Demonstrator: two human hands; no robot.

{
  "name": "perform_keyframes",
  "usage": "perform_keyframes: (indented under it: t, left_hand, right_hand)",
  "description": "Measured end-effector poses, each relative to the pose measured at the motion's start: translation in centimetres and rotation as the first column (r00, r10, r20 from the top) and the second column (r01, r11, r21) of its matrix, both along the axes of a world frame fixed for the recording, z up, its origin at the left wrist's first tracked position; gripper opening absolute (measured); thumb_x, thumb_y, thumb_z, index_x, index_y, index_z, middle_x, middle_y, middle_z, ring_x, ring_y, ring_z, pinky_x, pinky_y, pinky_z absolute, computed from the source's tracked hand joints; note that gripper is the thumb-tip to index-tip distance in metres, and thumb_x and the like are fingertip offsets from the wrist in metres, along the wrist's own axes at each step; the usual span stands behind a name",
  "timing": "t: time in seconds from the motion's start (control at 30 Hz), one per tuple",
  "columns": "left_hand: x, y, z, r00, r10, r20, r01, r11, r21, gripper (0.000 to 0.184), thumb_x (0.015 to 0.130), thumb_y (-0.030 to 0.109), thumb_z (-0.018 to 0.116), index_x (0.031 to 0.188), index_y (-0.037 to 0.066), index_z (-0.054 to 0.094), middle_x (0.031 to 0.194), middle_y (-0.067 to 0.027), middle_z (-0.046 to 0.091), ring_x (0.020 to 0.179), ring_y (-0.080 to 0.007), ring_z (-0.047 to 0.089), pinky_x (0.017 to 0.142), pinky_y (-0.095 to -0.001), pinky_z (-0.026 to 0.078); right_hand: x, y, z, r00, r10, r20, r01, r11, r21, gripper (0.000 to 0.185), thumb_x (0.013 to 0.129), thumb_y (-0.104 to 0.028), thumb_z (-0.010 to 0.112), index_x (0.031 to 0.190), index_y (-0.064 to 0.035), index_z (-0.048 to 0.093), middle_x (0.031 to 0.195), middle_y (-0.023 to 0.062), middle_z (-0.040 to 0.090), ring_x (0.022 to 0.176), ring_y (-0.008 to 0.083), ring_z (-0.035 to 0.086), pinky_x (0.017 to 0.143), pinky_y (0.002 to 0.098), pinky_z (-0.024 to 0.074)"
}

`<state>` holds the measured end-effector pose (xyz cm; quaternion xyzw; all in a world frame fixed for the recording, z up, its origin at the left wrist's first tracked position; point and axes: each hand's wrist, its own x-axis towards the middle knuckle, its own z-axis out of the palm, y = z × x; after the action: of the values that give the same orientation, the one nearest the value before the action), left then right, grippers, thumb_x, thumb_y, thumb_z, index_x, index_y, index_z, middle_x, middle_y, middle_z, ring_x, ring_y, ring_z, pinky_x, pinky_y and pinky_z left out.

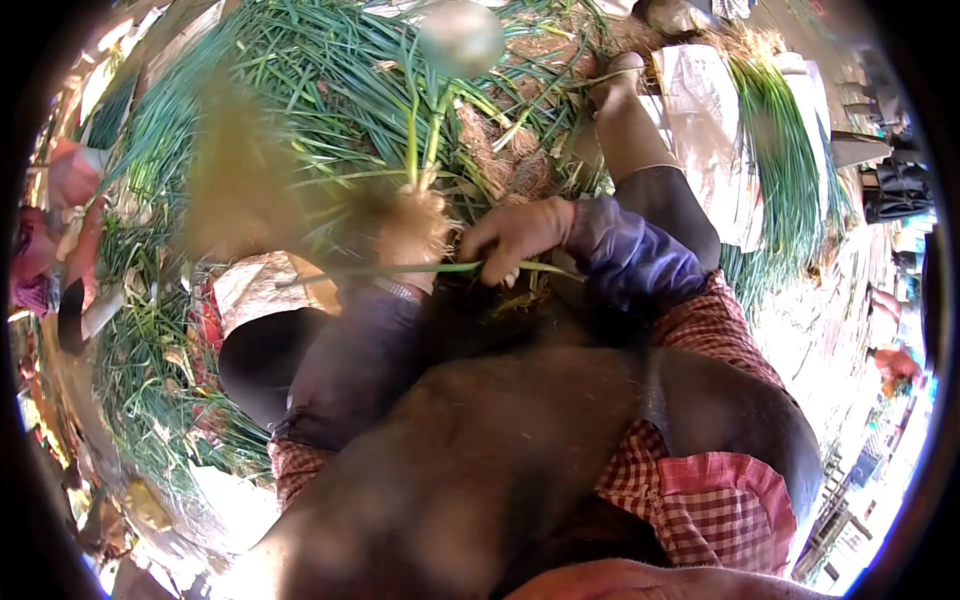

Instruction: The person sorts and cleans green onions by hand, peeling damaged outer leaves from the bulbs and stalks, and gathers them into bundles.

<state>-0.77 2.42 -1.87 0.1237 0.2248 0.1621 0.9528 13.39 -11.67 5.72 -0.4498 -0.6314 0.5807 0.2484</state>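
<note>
My left hand [412, 228] is closed around the lower ends of a few upright spring onions [425, 140], their green leaves pointing away from me. Part of this hand is blurred by a smear on the lens. Beside it, my right hand [520, 235] has its fingers curled and pinched on a single spring onion stalk [440, 268] that lies crosswise in front of my lap. Loose trimmings [525, 300] show dimly below the right fingers. Just beyond both hands spreads a large heap of spring onions [320, 90].
A bundle of spring onions [780, 150] lies on white sacks [705, 130] at the right. More spring onions [150, 370] cover the ground at the left. Another person's arm [80, 250] reaches in at the far left. Brown soil and roots [515, 165] lie between my legs.
</note>
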Motion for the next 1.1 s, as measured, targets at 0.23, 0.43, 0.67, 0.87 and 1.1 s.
perform_keyframes:
  t: [0.23,0.43,0.67,0.87,1.1]
  left_hand:
    - [0.0,-1.8,3.0,0.902,-0.422,0.084,0.395,0.890,0.227,0.034,0.082,-0.001,0.058,0.115,-0.002,0.055,0.112,-0.0181,0.059,0.091,-0.0220,0.061,0.072,-0.0306,0.054]
    - [0.0,-2.9,1.8,0.930,-0.154,-0.334,0.314,0.805,0.503,0.028,0.082,-0.006,0.058,0.109,-0.003,0.059,0.099,-0.0085,0.064,0.085,-0.0167,0.061,0.077,-0.0266,0.051]
    - [-0.1,-3.6,2.8,0.836,-0.044,-0.547,0.487,0.518,0.703,0.022,0.079,0.000,0.066,0.100,-0.004,0.063,0.089,-0.0049,0.065,0.078,-0.0096,0.057,0.072,-0.0228,0.048]
    - [-0.4,-3.4,4.7,0.749,0.031,-0.662,0.599,0.395,0.697,0.023,0.079,0.010,0.068,0.097,-0.003,0.065,0.084,-0.0064,0.067,0.073,-0.0106,0.058,0.071,-0.0247,0.048]
    - [-0.6,-3.6,3.4,0.773,0.104,-0.625,0.577,0.294,0.762,0.029,0.082,0.014,0.066,0.107,0.002,0.065,0.096,-0.0112,0.069,0.082,-0.0145,0.062,0.077,-0.0262,0.048]
  right_hand:
    - [5.0,3.7,-6.8,0.082,-0.892,-0.444,0.633,0.391,-0.668,0.039,0.087,-0.042,0.057,0.101,-0.0060,0.059,0.073,0.0027,0.063,0.050,0.0090,0.052,0.042,0.0215,0.0418]
    - [4.9,5.5,-3.4,0.124,-0.992,-0.034,0.842,0.123,-0.526,0.030,0.088,-0.035,0.058,0.096,-0.0063,0.061,0.070,0.0073,0.064,0.042,0.0094,0.048,0.036,0.0214,0.0331]
    - [3.4,6.5,-3.6,0.188,-0.974,0.129,0.969,0.205,0.135,0.050,0.081,-0.046,0.065,0.098,0.0011,0.062,0.072,0.0058,0.061,0.059,0.0136,0.053,0.054,0.0283,0.0452]
    - [3.0,7.7,-1.4,0.159,-0.716,0.680,0.712,0.561,0.423,0.040,0.078,-0.037,0.058,0.093,-0.0005,0.062,0.072,0.0190,0.062,0.067,0.0317,0.061,0.065,0.0408,0.0480]
    - [2.5,9.4,0.9,0.100,-0.321,0.942,0.580,0.788,0.207,0.021,0.081,-0.018,0.057,0.094,-0.0071,0.069,0.092,0.0138,0.068,0.086,0.0261,0.068,0.069,0.0369,0.0536]
